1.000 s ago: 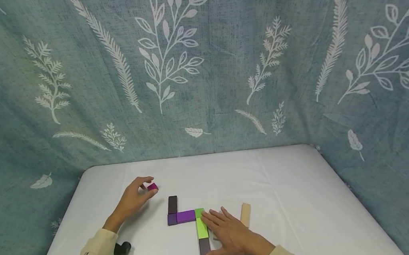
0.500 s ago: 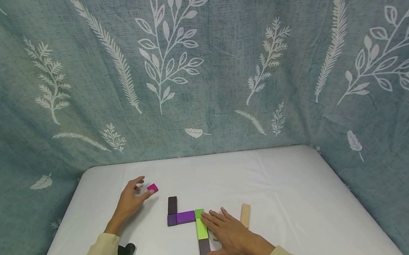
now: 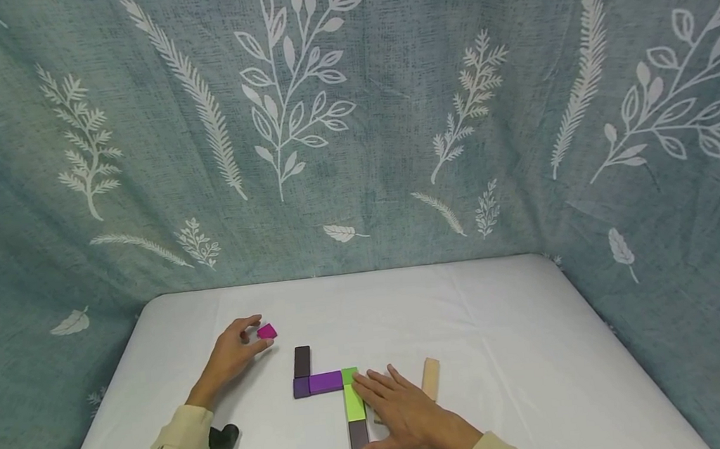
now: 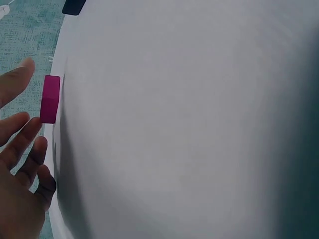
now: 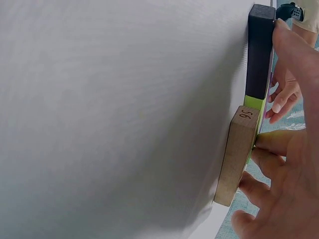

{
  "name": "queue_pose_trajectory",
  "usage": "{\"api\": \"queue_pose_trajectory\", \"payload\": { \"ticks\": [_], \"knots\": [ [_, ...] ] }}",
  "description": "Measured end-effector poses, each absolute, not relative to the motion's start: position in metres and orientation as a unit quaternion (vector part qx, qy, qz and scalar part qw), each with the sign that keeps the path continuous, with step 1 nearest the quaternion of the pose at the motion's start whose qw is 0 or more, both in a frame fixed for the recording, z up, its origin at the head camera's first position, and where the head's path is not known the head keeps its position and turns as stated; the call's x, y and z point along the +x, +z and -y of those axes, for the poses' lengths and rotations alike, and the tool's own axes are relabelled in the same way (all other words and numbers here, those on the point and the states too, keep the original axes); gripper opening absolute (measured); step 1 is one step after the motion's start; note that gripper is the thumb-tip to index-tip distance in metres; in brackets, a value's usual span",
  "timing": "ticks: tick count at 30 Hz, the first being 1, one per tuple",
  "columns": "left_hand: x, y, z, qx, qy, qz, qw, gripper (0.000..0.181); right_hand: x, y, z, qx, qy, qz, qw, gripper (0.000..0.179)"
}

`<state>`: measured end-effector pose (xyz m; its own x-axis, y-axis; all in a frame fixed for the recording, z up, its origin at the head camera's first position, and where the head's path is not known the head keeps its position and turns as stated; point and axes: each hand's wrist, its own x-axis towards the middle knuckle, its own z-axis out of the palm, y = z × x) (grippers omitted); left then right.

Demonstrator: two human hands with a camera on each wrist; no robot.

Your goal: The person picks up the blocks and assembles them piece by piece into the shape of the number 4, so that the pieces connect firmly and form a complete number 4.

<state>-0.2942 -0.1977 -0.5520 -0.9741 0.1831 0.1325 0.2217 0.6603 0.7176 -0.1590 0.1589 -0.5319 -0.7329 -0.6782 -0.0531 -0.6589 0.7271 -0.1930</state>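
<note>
A small magenta block (image 3: 267, 331) lies at the left end of the table, beyond the row of blocks. Around its near side my left hand (image 3: 230, 351) stands with thumb and fingers apart; in the left wrist view a fingertip is right at the end of the magenta block (image 4: 50, 99). My right hand (image 3: 407, 414) lies spread, fingertips on the lime block (image 3: 354, 402) and thumb on the dark grey block (image 3: 359, 441). A green block (image 3: 349, 375), a purple block (image 3: 325, 381), a dark purple block (image 3: 301, 388) and a black block (image 3: 302, 361) continue the angled row.
A plain wooden block (image 3: 431, 377) sticks out past my right hand, which hides part of it. In the right wrist view, a wooden block (image 5: 237, 154) with a marked end stands beside the lime one. A black device (image 3: 224, 438) shows at my left wrist.
My left fingers have drawn back from over the magenta block, then come slightly forward again. The block now shows more of its top face. My right hand has stayed in place.
</note>
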Motion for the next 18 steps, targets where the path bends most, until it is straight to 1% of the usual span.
{"api": "queue_pose_trajectory", "payload": {
  "ticks": [12, 18],
  "knots": [
    [-0.3007, -0.5511, 0.1914, -0.125, -0.394, 0.91, 0.013, 0.058, -0.1605, -0.5329, -0.1594, -0.369, -0.083, -0.924, 0.052, 0.106],
    [-0.2992, -0.5498, 0.1903, -0.121, -0.379, 0.917, 0.019, 0.054, -0.1602, -0.5319, -0.1598, -0.37, -0.084, -0.924, 0.051, 0.106]
  ]
}}
